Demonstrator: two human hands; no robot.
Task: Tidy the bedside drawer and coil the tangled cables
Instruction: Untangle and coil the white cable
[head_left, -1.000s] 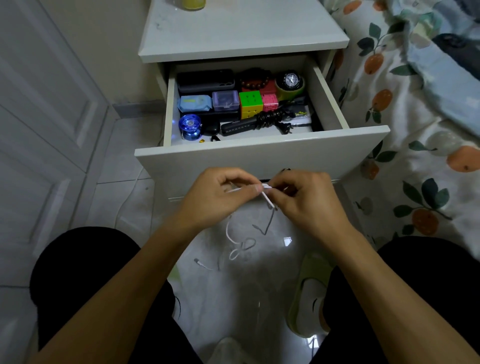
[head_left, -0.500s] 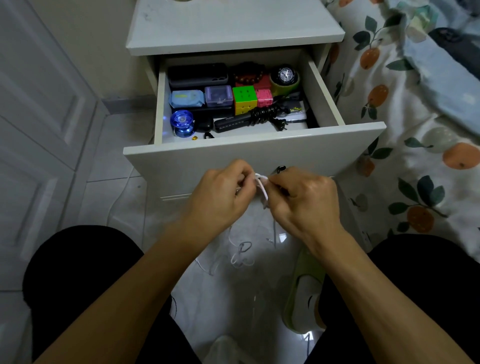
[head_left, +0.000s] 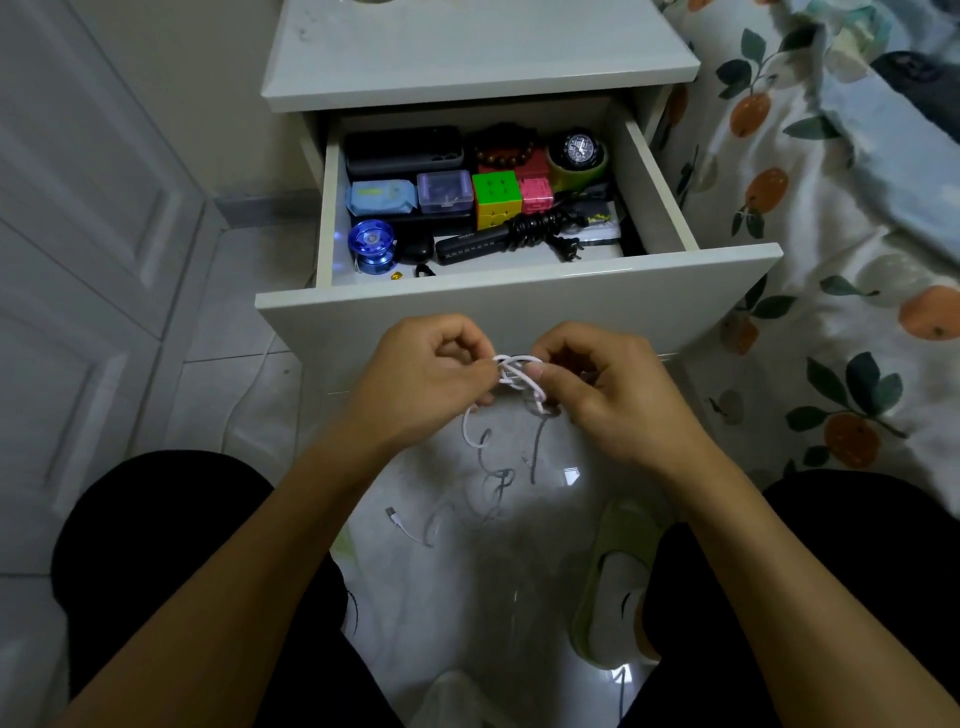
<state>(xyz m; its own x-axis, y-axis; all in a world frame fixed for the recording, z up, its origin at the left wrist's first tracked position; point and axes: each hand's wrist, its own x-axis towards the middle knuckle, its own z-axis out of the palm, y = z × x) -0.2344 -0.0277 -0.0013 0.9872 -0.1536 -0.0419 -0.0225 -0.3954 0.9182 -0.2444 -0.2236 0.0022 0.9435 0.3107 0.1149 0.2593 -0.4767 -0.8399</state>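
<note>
Glossy tile floor (head_left: 260, 410) beneath hands pinching looped white cable (head_left: 514, 376).

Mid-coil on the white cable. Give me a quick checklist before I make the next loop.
1. Left hand pinches the white cable: ok.
2. Right hand pinches the loops: ok.
3. Loops gathered neatly: not ok, strands cross.
4. Hanging tail free of knots: cannot tell, it curls above the floor.
5. Connector end clear of the slipper: ok.
6. Drawer open for stowing: ok.
</note>
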